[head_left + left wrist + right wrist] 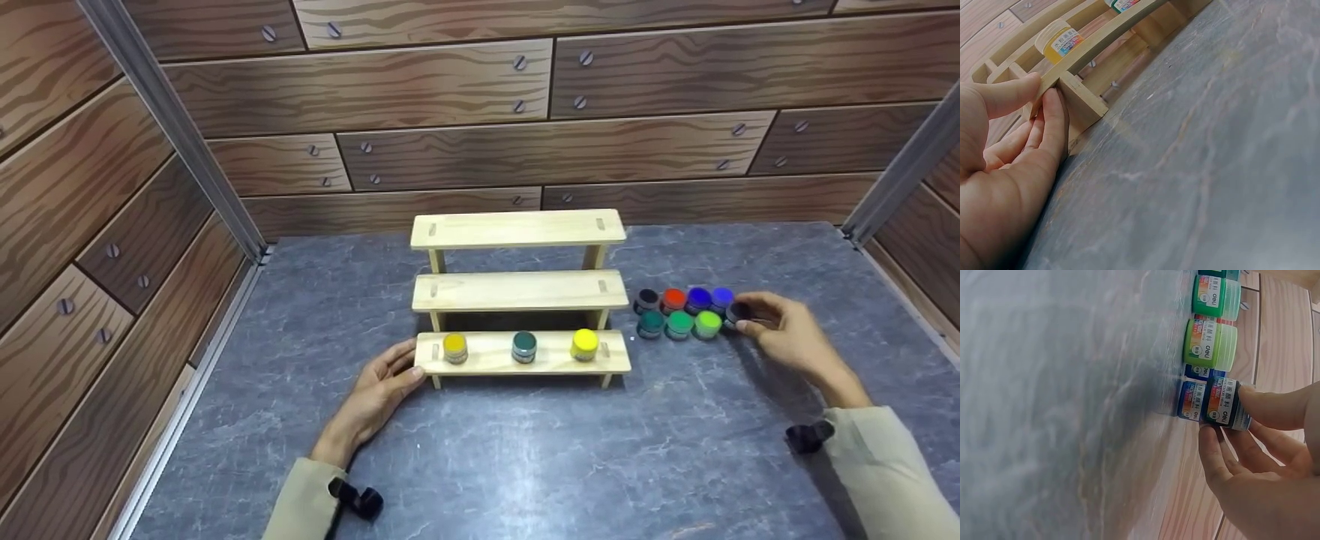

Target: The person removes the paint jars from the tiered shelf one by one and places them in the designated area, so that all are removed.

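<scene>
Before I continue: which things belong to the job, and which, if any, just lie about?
Likely the job:
three-tier wooden stand
dark paint jar in right hand
three jars on bottom tier
seven jars alongside

Just background:
wood-patterned walls
metal corner posts

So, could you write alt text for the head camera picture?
A person's right hand holds a dark paint jar beside seven other jars; the left hand grips a three-step wooden stand, with three jars on its lowest step.
</scene>
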A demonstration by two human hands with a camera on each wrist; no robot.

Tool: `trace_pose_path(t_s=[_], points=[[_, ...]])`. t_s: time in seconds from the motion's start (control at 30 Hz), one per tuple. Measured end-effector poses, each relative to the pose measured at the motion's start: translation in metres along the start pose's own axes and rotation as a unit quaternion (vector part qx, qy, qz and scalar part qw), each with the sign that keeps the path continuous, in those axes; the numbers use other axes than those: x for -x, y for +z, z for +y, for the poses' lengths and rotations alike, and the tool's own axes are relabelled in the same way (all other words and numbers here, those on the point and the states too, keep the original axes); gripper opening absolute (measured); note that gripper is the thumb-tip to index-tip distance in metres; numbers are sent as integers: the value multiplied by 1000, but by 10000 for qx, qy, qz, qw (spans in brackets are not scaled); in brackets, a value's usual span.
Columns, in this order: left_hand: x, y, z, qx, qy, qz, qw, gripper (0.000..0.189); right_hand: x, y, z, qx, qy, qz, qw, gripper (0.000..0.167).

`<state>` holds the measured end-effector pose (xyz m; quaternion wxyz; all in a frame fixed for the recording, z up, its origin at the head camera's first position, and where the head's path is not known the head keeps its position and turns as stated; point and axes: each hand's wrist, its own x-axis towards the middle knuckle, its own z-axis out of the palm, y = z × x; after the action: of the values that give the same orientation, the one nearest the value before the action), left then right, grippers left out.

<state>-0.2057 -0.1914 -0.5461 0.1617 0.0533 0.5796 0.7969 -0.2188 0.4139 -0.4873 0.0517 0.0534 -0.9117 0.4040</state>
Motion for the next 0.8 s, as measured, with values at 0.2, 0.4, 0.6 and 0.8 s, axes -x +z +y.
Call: trace_pose_path(t_s=[0.2, 0.4, 0.6, 0.8], points=[[1, 0, 0, 23, 5, 0, 10000, 71, 1, 1, 2, 323, 265, -367, 9985, 46], [1, 1, 0, 88, 31, 48, 9999, 70, 1, -1, 0, 344, 428, -566, 9969, 47], [0, 1, 0, 14, 3, 3, 10000, 71, 4, -4, -7, 297, 461, -580, 9968, 56], [-1, 0, 0, 19, -12, 13, 10000, 71, 8, -8, -33, 372, 214, -117, 9990, 55]])
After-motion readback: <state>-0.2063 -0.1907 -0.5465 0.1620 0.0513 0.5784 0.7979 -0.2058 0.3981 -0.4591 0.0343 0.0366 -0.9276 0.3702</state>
